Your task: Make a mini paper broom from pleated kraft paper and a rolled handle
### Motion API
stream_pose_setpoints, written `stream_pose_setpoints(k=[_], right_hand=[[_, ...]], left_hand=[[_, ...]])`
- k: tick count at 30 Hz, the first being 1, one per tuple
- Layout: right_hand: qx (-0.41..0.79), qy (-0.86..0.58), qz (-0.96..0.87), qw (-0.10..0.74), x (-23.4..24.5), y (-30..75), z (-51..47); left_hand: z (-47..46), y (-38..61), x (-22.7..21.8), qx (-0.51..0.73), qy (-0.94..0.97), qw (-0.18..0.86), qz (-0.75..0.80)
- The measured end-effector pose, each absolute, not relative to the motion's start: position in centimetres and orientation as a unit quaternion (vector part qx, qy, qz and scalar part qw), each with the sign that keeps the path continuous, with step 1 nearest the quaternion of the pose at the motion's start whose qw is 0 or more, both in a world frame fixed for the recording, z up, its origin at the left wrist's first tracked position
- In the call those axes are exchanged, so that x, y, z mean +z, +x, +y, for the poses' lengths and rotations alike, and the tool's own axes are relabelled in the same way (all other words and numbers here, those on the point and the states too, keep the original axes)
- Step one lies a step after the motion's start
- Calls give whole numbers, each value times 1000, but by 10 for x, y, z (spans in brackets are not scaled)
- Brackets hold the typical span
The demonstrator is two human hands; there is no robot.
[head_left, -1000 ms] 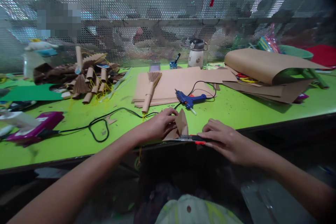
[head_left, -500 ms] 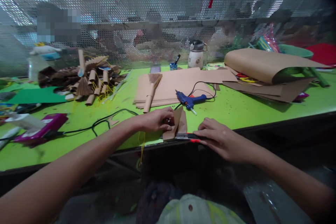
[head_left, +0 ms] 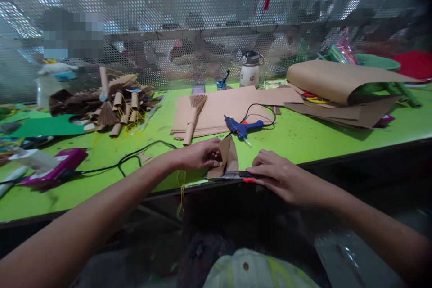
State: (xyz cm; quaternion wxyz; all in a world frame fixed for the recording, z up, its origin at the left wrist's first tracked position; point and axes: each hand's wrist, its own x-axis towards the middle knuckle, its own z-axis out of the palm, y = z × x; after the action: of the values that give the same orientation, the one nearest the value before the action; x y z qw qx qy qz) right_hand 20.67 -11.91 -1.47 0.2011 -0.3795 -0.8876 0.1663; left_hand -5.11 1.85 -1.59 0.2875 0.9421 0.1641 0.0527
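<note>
At the table's front edge my left hand (head_left: 204, 155) grips a folded piece of brown kraft paper (head_left: 231, 155), its flaps standing up. My right hand (head_left: 278, 173) is closed around a black and red utility knife (head_left: 248, 175). The knife's metal blade points left and lies against the bottom of the folded paper. Just behind my hands rests a blue hot glue gun (head_left: 243, 127) with a clear glue stick poking out. A paper fan with a rolled handle (head_left: 192, 121) lies on a stack of brown paper sheets (head_left: 229, 103).
On the left, a heap of rolled paper pieces with yellow string (head_left: 124, 103) sits behind a purple power strip (head_left: 56, 168) and its black cable. Large curled kraft paper (head_left: 324, 78) lies at the right. A bottle (head_left: 249, 69) and a blue pot with a marker (head_left: 222, 84) stand behind.
The view has shifted slightly. My hands keep nearly the same pose, and the folded paper's flaps stand a little further apart above the knife blade.
</note>
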Motion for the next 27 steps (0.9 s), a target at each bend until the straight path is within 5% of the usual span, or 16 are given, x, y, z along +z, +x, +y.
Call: stream_pose_setpoints(k=[27], right_hand=[[238, -390, -875, 160, -5, 219, -146]], left_hand=[[16, -53, -19, 86, 927, 331, 152]])
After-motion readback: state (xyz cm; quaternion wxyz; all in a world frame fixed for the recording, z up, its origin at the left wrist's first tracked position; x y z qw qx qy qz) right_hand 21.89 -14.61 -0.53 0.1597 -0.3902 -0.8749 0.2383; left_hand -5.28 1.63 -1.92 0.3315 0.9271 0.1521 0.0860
